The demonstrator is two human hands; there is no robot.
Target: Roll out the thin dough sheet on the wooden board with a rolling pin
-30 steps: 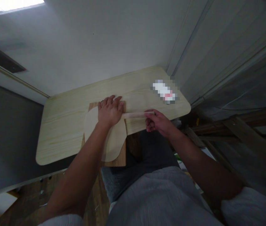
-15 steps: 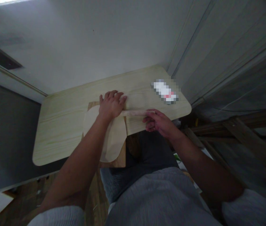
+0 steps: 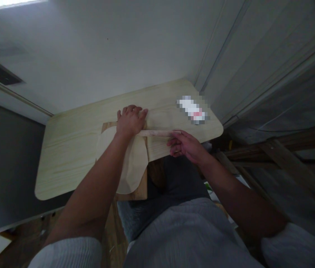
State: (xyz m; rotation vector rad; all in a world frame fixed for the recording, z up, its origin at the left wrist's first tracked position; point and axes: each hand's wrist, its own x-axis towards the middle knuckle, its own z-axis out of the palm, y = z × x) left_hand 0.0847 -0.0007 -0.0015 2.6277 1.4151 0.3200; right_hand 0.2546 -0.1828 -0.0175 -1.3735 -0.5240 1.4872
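A pale, flat sheet of what looks like dough [image 3: 135, 163] lies on a wooden board [image 3: 140, 192], its near end reaching past the table edge. Across the board's right side runs a slim, light rolling pin [image 3: 160, 133]. My left hand [image 3: 131, 121] lies palm down over the far part of the sheet, fingers spread, its heel at the pin's left end; whether it presses on the pin is hidden. With thumb and fingers, my right hand [image 3: 186, 145] pinches the pin's right end, off the board.
The light wood-grain table [image 3: 65, 149] stands against a white wall. At its back right lies a blurred-out white and pink item [image 3: 193, 109], perhaps a phone. Wooden bars [image 3: 282, 152] stand to the right of the table.
The whole view has shifted slightly. Both hands and the rolling pin keep nearly the same places relative to the board.
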